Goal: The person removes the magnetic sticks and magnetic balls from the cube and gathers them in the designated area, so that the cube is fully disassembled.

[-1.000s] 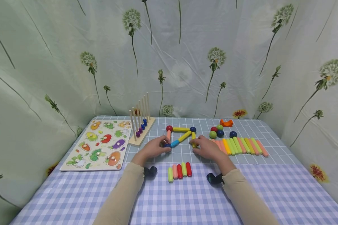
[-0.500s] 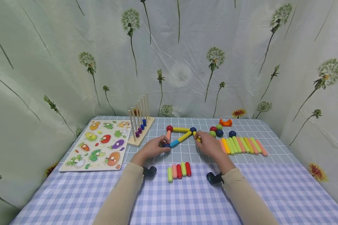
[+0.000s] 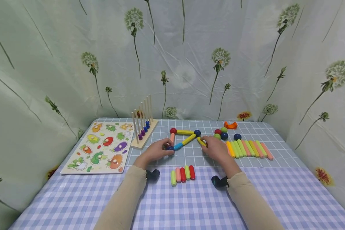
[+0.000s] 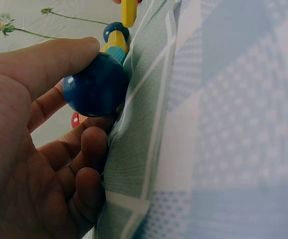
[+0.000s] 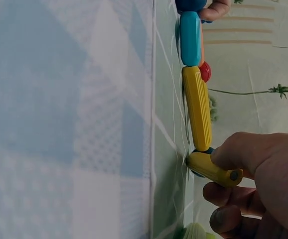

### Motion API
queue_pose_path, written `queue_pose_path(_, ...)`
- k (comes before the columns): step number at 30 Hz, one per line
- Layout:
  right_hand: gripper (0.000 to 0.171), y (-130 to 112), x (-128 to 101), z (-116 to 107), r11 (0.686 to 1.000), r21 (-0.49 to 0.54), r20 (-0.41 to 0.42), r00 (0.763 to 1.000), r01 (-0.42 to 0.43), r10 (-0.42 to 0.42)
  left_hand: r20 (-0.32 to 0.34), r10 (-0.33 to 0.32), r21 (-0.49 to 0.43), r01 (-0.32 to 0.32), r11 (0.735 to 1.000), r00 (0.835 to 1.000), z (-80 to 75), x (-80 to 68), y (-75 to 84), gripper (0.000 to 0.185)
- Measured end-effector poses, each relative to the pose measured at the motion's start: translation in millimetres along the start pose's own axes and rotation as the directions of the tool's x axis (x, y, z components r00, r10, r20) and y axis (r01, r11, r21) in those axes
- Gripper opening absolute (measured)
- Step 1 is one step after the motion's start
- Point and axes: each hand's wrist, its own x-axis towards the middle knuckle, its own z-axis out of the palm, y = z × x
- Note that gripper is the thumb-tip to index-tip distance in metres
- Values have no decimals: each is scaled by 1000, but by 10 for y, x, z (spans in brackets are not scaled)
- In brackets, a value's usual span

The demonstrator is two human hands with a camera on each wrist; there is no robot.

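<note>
My left hand (image 3: 156, 150) pinches a dark blue ball (image 4: 96, 84) at the near left corner of a shape of rods and balls. From that ball a light blue rod (image 3: 178, 146) and a yellow rod (image 5: 197, 107) run slantwise to a second blue ball (image 3: 197, 133). A pink rod (image 3: 172, 138) leads back to a red ball (image 3: 173, 130), and another yellow rod (image 3: 185, 132) spans the far side. Between thumb and fingers my right hand (image 3: 215, 148) holds a short yellow rod (image 5: 214, 168), one end close to the second blue ball, the other end facing me with a dark round tip.
Right of my right hand lies a row of coloured rods (image 3: 248, 149), with several loose balls (image 3: 224, 136) and an orange piece (image 3: 231, 125) behind. Short rods (image 3: 183, 175) lie in front. At left stand a peg rack (image 3: 144, 134) and a vegetable puzzle board (image 3: 99, 148).
My right hand has shifted slightly right and turned the short yellow rod from pointing toward me to slanting rightward. My left hand stays on its ball.
</note>
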Motion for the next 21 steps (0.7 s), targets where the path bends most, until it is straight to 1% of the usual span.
queue_pose_path(6, 41, 41, -7, -28, 1000, -19, 31, 999, 16, -16, 7, -6, -14, 6, 1000, 1000, -9, -10, 16, 22)
queue_pose_path(11, 27, 75, -22, -56, 999, -23, 69, 997, 48, -46, 2, -5, -14, 5, 1000, 1000, -4, -4, 21, 22)
queue_pose_path(14, 21, 91, -43, -83, 998, -1, 107, 992, 64, -64, 0, -4, -14, 4, 1000, 1000, -2, 6, 18, 22)
queue_pose_path(21, 20, 173, -60, -153, 993, 69, 196, 975, 93, -105, 3, -8, -19, 8, 1000, 1000, -4, 0, 13, 22)
